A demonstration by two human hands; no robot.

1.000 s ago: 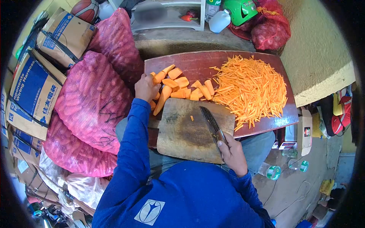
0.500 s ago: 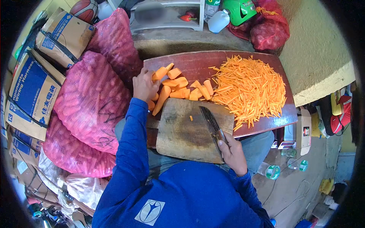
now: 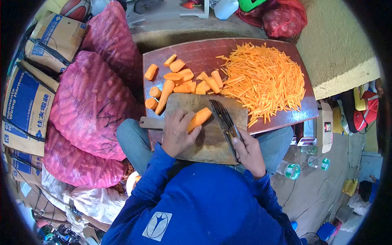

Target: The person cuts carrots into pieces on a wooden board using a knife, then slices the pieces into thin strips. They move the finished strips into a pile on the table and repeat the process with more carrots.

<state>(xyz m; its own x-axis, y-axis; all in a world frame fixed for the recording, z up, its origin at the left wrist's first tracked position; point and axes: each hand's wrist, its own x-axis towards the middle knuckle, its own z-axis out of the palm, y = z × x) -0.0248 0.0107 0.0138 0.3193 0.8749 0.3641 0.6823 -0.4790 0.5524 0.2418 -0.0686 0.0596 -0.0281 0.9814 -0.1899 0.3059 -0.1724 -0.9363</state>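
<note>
My left hand (image 3: 179,132) is closed around a peeled carrot piece (image 3: 200,119) over the wooden cutting board (image 3: 204,147). The piece points up and right, toward the blades. In my right hand (image 3: 250,154) is a knife (image 3: 222,116) that appears to have several dark blades side by side; it slants across the board's right part, apart from the carrot. More peeled carrot pieces (image 3: 165,96) lie beyond the board on the red-brown table (image 3: 200,51). A heap of carrot strips (image 3: 267,83) covers the table's right side.
Pink mesh sacks of carrots (image 3: 92,106) stack up at my left, beside cardboard boxes (image 3: 26,104). A concrete wall (image 3: 339,49) rises at the right. Plastic bottles (image 3: 292,170) are on the floor at lower right. A red mesh bag (image 3: 286,18) sits behind the table.
My left hand has come from the carrot pieces at the table's left to the board, bringing one piece with it. The knife stays in my right hand. The view has shifted slightly.
</note>
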